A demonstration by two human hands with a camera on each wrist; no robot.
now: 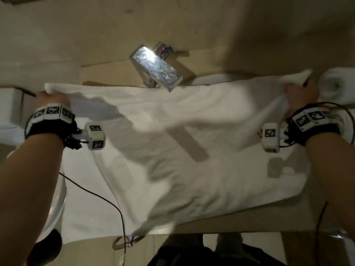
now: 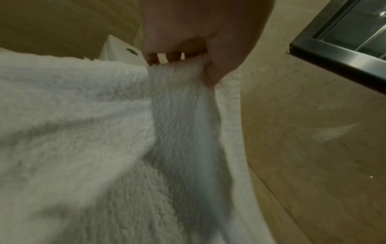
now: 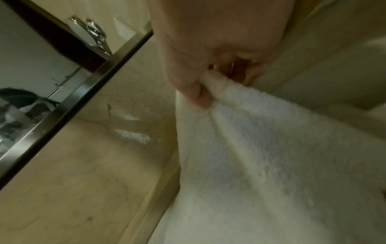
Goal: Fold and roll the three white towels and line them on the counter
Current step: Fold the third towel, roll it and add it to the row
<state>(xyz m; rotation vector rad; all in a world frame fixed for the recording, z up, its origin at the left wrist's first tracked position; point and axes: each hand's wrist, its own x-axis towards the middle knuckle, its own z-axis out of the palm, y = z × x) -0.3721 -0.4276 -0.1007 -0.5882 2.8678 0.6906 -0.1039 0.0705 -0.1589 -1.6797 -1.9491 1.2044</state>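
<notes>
Stretching across nearly the whole head view, a white towel [image 1: 172, 150] lies spread over the beige bench [image 1: 240, 221], covering what appears to be the basin, its near left corner hanging past the bench's front edge at lower left. A chrome tap [image 1: 155, 69] juts over the towel's far edge at upper centre. At the far right edge of the frame sits a rolled white towel [image 1: 334, 85] (one of the three, apparently finished), just beside the spread one.

The left hand [image 1: 51, 98] pinches the far left corner, thumb on top and fingers [image 2: 173, 57] curled beneath the terry. The right hand [image 1: 301, 93] grips the far right corner the same way, cloth bunched between thumb and curled fingers, ridges of tension running away from the pinch in the right wrist view.

The thick pile looks soft, limp and fairly light: it will sag and wrinkle wherever unsupported, and the overhanging corner may drag. Corners and hems are the sound places to hold, both pulled evenly, so that a fold lands square before rolling. No third towel is in view.
</notes>
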